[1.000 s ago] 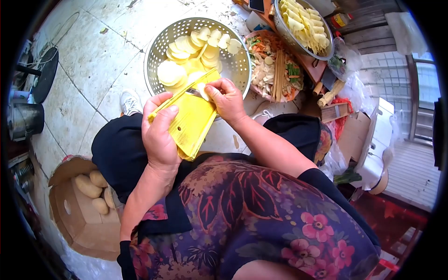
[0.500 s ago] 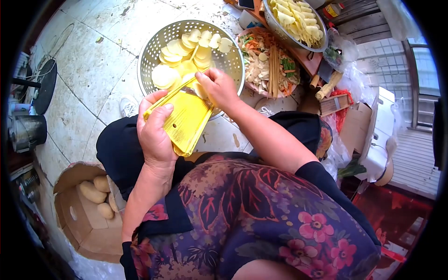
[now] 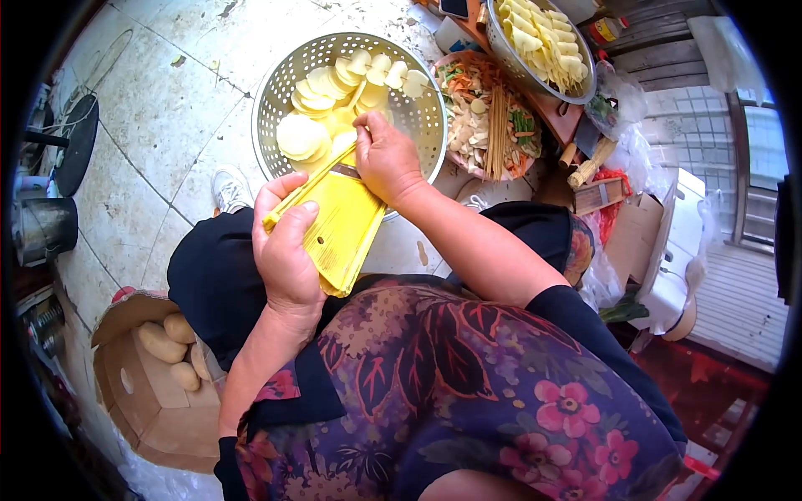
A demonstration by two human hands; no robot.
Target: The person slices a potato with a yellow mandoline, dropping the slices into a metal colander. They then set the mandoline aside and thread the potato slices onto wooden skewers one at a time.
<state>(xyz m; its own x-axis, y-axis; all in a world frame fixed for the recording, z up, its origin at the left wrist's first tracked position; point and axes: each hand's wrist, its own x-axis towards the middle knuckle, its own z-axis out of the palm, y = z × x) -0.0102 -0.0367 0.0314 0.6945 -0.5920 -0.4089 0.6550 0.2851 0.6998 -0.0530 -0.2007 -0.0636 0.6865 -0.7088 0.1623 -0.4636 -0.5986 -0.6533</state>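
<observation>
Left hand (image 3: pixel 286 253): fingers hold the yellow slicer (image 3: pixel 347 224).
Right hand (image 3: pixel 387 159): curled beside the blade (image 3: pixel 344 170); the pale piece we saw before is now hidden, so we cannot tell its fingers' hold.
Yellow slicer: at the colander's (image 3: pixel 266 108) near side.

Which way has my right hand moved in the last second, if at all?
Yes, forward: judged against the colander, your right hand now reaches farther in over it.
</observation>
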